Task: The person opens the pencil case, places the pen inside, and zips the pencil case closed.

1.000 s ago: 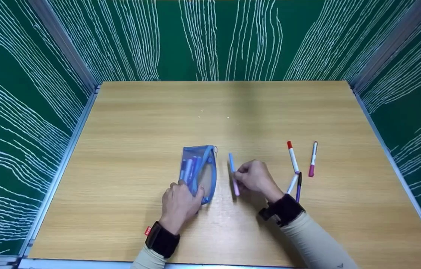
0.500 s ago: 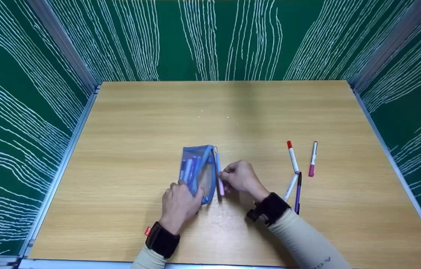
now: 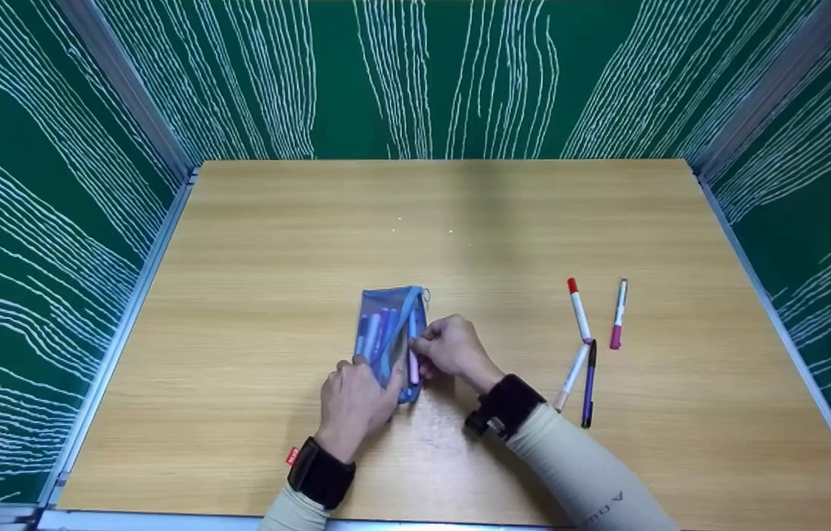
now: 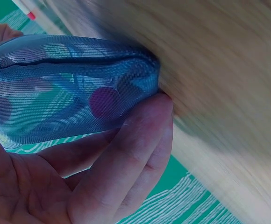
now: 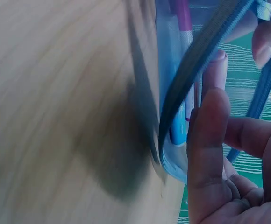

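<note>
A blue mesh pencil pouch [image 3: 377, 301] lies on the table with its zipped mouth gaping toward the right. Several markers show through its mesh. My left hand [image 3: 356, 402] grips the near end of the pouch, its fingers [image 4: 140, 135] curled beneath the mesh in the left wrist view. Between thumb and fingertips, my right hand [image 3: 456, 352] pinches a blue-and-pink marker [image 3: 414, 366], which overlaps the pouch's mouth. In the right wrist view, the marker's pink end [image 5: 215, 74] appears inside the loop of the zipper edge [image 5: 191, 65].
Right of my right hand lie a red-capped marker [image 3: 579, 310], a magenta-capped marker [image 3: 617, 317], a pale marker [image 3: 571, 375] and a purple pen with black ends [image 3: 589, 387]. Green walls with white lines surround the wooden table [image 3: 297, 221] on three sides.
My right hand has carried the blue-and-pink marker leftward, from beside the pouch to its mouth. The left hand and the pouch have stayed in place.
</note>
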A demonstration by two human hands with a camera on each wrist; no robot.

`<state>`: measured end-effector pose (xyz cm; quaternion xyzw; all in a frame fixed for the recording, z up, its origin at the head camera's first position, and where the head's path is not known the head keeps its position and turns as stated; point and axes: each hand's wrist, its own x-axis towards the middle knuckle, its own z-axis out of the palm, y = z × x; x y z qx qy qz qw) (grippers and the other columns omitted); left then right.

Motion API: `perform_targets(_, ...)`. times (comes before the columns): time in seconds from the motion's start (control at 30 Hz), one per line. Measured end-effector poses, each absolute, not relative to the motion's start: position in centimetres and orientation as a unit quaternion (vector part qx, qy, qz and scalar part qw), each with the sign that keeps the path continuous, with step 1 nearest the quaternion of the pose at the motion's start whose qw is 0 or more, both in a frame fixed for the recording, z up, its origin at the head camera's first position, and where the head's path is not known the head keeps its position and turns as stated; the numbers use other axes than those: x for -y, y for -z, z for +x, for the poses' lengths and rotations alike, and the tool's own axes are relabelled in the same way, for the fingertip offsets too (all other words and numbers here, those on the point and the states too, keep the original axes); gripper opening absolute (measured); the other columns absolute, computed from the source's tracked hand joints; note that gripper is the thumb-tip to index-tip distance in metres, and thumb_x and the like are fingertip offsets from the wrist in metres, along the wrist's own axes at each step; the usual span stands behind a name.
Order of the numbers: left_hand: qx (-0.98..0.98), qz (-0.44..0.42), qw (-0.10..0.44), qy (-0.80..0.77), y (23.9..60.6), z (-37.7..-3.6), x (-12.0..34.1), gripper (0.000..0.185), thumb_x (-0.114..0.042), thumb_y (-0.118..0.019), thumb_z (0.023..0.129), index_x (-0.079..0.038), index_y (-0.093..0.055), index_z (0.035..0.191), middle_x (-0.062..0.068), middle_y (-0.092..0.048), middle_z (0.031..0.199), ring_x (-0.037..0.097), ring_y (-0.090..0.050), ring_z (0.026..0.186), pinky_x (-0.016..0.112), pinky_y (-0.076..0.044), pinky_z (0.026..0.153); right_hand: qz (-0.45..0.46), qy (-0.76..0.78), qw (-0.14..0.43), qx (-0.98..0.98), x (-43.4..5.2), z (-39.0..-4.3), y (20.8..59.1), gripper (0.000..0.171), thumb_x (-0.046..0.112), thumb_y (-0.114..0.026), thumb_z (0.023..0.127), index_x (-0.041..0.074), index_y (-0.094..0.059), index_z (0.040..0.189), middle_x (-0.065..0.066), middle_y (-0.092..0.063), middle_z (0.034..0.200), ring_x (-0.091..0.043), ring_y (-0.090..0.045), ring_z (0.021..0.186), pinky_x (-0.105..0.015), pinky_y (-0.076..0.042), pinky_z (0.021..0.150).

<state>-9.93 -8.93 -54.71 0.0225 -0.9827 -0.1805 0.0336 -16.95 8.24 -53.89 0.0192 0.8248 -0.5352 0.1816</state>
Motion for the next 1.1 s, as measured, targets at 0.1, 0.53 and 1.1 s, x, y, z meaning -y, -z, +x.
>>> perform_targets(0.1,0.983,0.023,0.027,0.182,54.6,-10.0,8.9,0.068,-0.061,-0.051,0.096,0.005,-0.064,0.095,0.014,-0.057,0.076,0.028,-0.059,0.064,0.043,-0.051,0.059,0.025,0.526,0.188,-0.829,-7.7,-17.1,53.9,0.015,0.011,-0.077,0.092,0.002,-0.074,0.079,-0.01,-0.069,0.062,-0.015,-0.066,0.048,-0.033,-0.057,0.05)
perform_targets(0.53,0.982,0.026,0.012,0.187,54.6,-10.0,8.9,0.071,-0.063,-0.049,0.096,0.006,-0.064,0.099,0.014,-0.057,0.078,0.027,-0.057,0.065,0.042,-0.05,0.06,0.029,0.525,0.223,-0.821,-6.2,-17.1,53.9,0.014,0.011,-0.076,0.092,0.002,-0.074,0.082,-0.013,-0.071,0.065,-0.016,-0.067,0.05,-0.031,-0.058,0.051)
perform_targets(1.1,0.981,0.028,0.025,0.188,54.6,-10.0,8.9,0.067,-0.061,-0.05,0.096,0.004,-0.064,0.095,0.015,-0.058,0.078,0.031,-0.061,0.068,0.044,-0.05,0.061,0.009,0.511,0.188,-0.839,-7.6,-16.8,53.3,0.014,0.012,-0.077,0.092,0.001,-0.078,0.085,-0.009,-0.07,0.063,-0.018,-0.068,0.051,-0.037,-0.059,0.053)
